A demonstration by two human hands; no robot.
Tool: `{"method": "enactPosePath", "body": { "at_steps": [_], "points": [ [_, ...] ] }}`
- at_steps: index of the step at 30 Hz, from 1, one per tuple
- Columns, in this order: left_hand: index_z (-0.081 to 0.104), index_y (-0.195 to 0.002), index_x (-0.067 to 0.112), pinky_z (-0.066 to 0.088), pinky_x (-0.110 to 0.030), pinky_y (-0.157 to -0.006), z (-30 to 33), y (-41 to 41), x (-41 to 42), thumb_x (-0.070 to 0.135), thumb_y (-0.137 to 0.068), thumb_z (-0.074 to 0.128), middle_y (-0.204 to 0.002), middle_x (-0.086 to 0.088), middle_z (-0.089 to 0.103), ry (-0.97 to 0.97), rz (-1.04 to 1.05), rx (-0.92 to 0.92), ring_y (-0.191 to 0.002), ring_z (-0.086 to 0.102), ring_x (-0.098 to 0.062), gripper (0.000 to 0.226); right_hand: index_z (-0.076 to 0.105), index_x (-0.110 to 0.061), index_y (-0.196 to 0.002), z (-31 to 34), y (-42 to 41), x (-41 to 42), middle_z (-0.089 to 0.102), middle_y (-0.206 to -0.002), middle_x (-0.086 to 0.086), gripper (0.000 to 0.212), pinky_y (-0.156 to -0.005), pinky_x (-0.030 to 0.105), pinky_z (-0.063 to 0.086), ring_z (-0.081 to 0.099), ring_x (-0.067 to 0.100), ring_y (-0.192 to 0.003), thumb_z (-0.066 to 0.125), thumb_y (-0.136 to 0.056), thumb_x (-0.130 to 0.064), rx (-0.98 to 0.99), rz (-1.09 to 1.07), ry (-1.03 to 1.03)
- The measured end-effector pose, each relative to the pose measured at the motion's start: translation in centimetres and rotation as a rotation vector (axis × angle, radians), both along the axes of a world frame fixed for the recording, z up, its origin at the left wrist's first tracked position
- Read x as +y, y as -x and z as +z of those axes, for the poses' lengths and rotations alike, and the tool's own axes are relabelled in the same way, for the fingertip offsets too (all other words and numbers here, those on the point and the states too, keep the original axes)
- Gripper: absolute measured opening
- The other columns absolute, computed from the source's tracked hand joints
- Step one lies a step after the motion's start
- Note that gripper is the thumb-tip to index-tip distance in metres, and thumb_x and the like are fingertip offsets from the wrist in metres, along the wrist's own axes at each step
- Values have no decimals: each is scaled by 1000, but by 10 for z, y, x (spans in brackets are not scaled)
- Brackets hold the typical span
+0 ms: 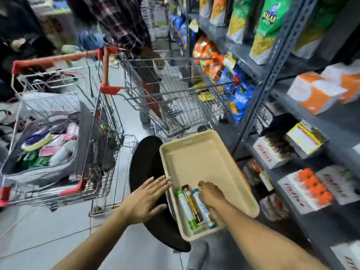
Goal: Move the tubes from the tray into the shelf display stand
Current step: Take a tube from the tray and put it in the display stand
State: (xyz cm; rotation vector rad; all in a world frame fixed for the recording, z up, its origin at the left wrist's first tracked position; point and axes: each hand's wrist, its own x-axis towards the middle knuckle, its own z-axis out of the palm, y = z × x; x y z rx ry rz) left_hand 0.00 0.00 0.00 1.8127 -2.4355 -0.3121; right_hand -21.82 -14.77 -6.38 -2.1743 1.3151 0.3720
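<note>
head view: three tubes lie side by side in the tray, just left of the right hand, fingers curled down, closure unclear. left hand flat, fingers spread, at the rim. tubes look light, stiff, slick; best pinched mid-body.

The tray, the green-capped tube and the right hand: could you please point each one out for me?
tray (194, 152), head view, bare floor of the tray.
green-capped tube (186, 208), head view, middle of its white body.
right hand (211, 196), head view, back of the hand.
</note>
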Motion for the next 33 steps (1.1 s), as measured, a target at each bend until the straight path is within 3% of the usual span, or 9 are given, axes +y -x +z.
{"method": "enactPosePath", "body": {
  "at_steps": [3, 7, 13, 21, 24, 29, 33],
  "points": [
    [13, -150, 18, 2, -40, -115, -14, 1, 3, 49, -97, 40, -158, 0, 10, 4, 34, -41, -143, -4, -11, 67, 39, -17, -136, -20, -10, 11, 47, -133, 16, 42, -93, 42, 47, 54, 37, -115, 39, -94, -15, 72, 100, -32],
    [11, -150, 19, 0, -39, -115, -22, 9, 15, 48, -97, 42, -158, 1, 8, -22, 45, 1, -143, -4, -11, 68, 46, -14, -130, -37, -22, 23, 49, -128, 16, 39, -93, 45, 48, 53, 37, -116, 34, -93, -12, 87, 101, 2],
    [9, -150, 19, 1, -40, -115, -16, 2, 2, 47, -97, 41, -158, 2, 6, -21, 55, 6, -143, -5, -10, 68, 63, -7, -116, -40, -46, -3, 64, -119, 18, 31, -88, 39, 52, 61, 34, -110, 48, -88, -8, 91, 51, 44],
    [8, -150, 22, 2, -42, -115, -25, -6, 2, 46, -98, 41, -158, 3, 7, -16, 82, 29, -143, -5, -11, 67, 60, 1, -117, -32, -68, -35, 62, -126, 18, 41, -86, 31, 48, 60, 32, -113, 58, -91, -31, 237, 162, -199],
    [8, -150, 22, 1, -42, -115, -32, -7, 9, 47, -98, 40, -158, 3, 7, -13, 87, 30, -143, -5, -10, 66, 62, 1, -114, -30, -65, -35, 63, -123, 17, 45, -85, 32, 49, 61, 32, -110, 66, -86, -34, 282, 213, -193],
    [8, -150, 23, -4, -39, -115, -40, -12, 15, 50, -98, 35, -158, 5, 5, -2, 111, 29, -142, -7, -9, 65, 66, -2, -108, -21, -65, -32, 65, -117, 19, 31, -79, 35, 52, 62, 30, -87, 70, -83, -21, 234, 249, -177],
    [6, -150, 26, -5, -36, -114, -63, -25, 52, 58, -97, 28, -157, 9, 0, -63, 146, 53, -142, -8, -8, 65, 70, -8, -96, 9, -63, -23, 67, -108, 17, 26, -79, 33, 49, 62, 31, -94, 73, -80, -28, 83, 277, -160]
  ]
}}
